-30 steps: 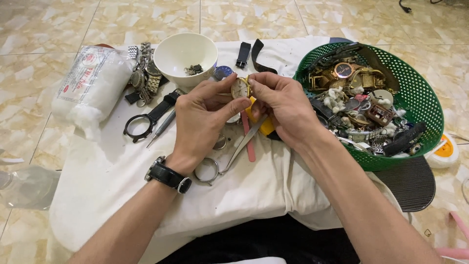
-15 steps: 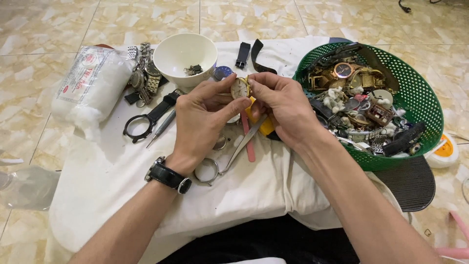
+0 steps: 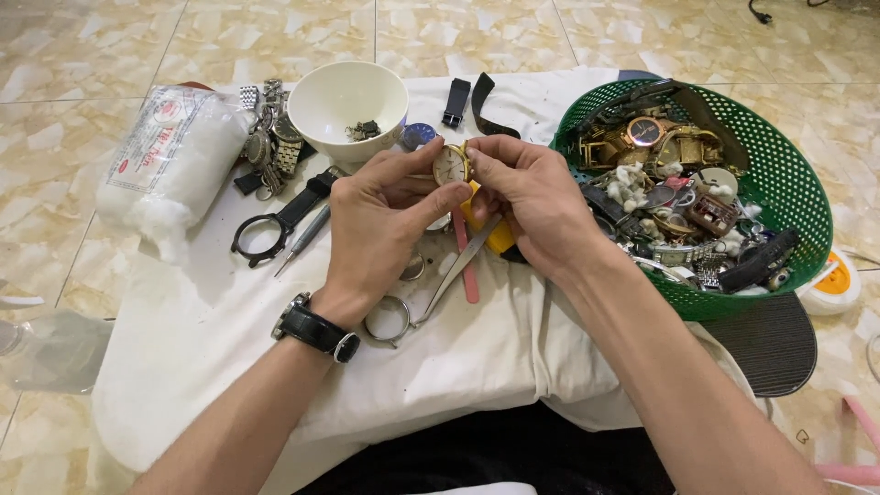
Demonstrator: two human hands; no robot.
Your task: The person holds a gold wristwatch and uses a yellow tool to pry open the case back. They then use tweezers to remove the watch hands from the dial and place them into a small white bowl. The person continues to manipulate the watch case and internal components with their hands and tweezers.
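**Strapless watch case pinched between both hands over the cloth**

A small round gold-rimmed watch case (image 3: 451, 165) with a pale dial is held up above the white cloth (image 3: 229, 367), no strap seen on it. It is gripped from the left by the left hand (image 3: 380, 220), thumb and forefinger closed on its edge, other fingers curled. The right hand (image 3: 532, 206) is closed on the opposite edge, fingertips pressed to the rim; whether a tool is also held in it cannot be told.

Just below the hands, a yellow-handled tool (image 3: 500, 236), a pink stick (image 3: 466, 266) and metal tweezers (image 3: 458, 270) are laid on the cloth, with a loose metal ring (image 3: 387, 321) near the left wrist. A black wristwatch (image 3: 316, 330) is worn on that wrist.

Further out: a white bowl (image 3: 346, 96) with small dark parts inside, a black watch bezel with strap (image 3: 266, 234), a thin screwdriver (image 3: 307, 236), a heap of metal watch bands (image 3: 270, 137), two black strap pieces (image 3: 467, 101), a bag of white cotton (image 3: 170, 160). To the right, a green plastic basket (image 3: 788, 183) is filled with many watches and parts.

Progress, as judged: the case is in hand with the strap already off; many watches in the basket look untouched, so much appears left.
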